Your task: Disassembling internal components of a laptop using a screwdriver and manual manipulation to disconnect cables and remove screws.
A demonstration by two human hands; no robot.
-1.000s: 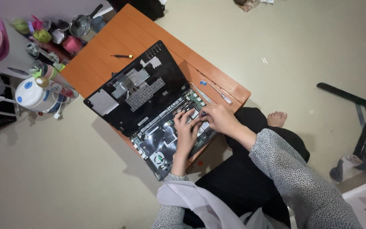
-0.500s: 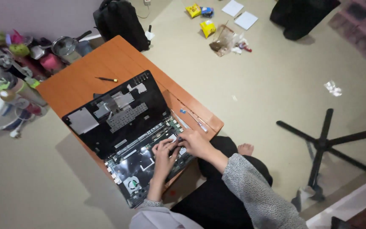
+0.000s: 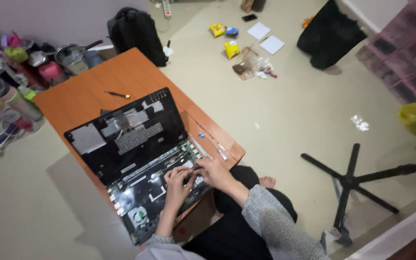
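both hands, left hand [image 3: 176, 185] & right hand [image 3: 214, 172], fingers curled, pressing on opened laptop [image 3: 136, 163] internals; grasp unclear.

Left hand [image 3: 176, 182] and right hand [image 3: 214, 172] close together, fingers bent, palms down

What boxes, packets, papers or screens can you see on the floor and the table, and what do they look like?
Yellow boxes: small, two on the floor beyond the table, one with a blue thing beside it.
White papers: two flat squares on the floor, right of the boxes.
Clear plastic bag: crumpled, near the boxes.
Screens: none lit; the opened laptop shows only its insides.
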